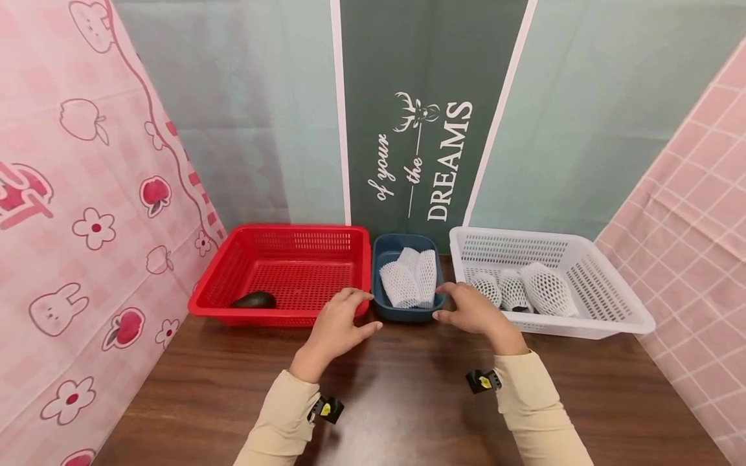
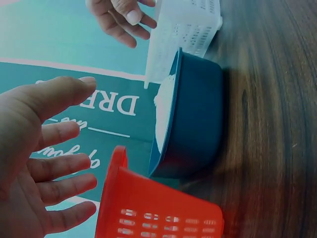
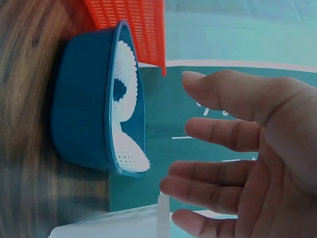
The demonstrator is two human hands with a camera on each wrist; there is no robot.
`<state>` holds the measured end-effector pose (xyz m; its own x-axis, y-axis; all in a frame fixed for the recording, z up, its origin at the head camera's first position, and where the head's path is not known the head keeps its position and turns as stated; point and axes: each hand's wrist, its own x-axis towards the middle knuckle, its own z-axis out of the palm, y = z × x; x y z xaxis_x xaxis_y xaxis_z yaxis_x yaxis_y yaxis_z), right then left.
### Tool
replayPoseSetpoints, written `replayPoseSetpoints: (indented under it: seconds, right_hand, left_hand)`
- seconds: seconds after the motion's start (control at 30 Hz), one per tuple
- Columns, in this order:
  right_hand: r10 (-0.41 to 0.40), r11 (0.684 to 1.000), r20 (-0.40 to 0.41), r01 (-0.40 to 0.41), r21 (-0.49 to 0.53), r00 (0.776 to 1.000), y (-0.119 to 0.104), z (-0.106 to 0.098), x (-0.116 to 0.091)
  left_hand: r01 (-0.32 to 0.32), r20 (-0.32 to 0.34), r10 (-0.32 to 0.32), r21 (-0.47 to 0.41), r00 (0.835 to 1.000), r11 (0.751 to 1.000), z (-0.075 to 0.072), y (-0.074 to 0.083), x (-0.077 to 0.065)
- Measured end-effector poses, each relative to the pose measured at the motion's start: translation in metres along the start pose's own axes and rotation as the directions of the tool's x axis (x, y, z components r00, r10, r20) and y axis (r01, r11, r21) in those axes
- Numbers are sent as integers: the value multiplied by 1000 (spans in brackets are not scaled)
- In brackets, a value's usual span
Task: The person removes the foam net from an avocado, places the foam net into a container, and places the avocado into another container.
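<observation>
A small blue bin (image 1: 408,314) stands between two baskets, with several white foam net sleeves (image 1: 401,283) lying in it. My left hand (image 1: 338,327) hovers at the bin's left side, over the red basket's near right corner, fingers spread and holding nothing. On the other side my right hand (image 1: 474,312) hangs beside the bin's right rim, its fingers loosely bent around empty air. Both wrist views show the palms facing the blue bin (image 2: 198,119), fingers apart. In the right wrist view the foam net sleeves (image 3: 130,153) peek over the rim.
At left, the red basket (image 1: 291,317) holds a dark oval, avocado-like item (image 1: 254,300). To the right, the white basket (image 1: 612,285) contains several net-wrapped items (image 1: 548,289). Printed curtains rise behind and at both sides of the wooden table (image 1: 402,388).
</observation>
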<state>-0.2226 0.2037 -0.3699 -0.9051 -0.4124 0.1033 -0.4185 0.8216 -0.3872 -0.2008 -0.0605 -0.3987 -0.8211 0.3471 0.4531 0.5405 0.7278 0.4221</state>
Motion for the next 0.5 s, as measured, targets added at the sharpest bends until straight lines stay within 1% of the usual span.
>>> replayPoseSetpoints:
  seconds: [0.1, 0.3, 0.5]
  right_hand:
    - [10, 1000, 1, -10, 5, 1000, 0, -3, -1]
    - [14, 999, -27, -15, -32, 1000, 5, -7, -6]
    - [69, 996, -42, -72, -57, 997, 14, -12, -12]
  left_hand:
    - [-22, 10, 22, 10, 1000, 1000, 2, 2, 2]
    - [-30, 37, 30, 23, 999, 999, 7, 6, 2]
    - [-66, 44, 65, 28, 997, 997, 15, 10, 2]
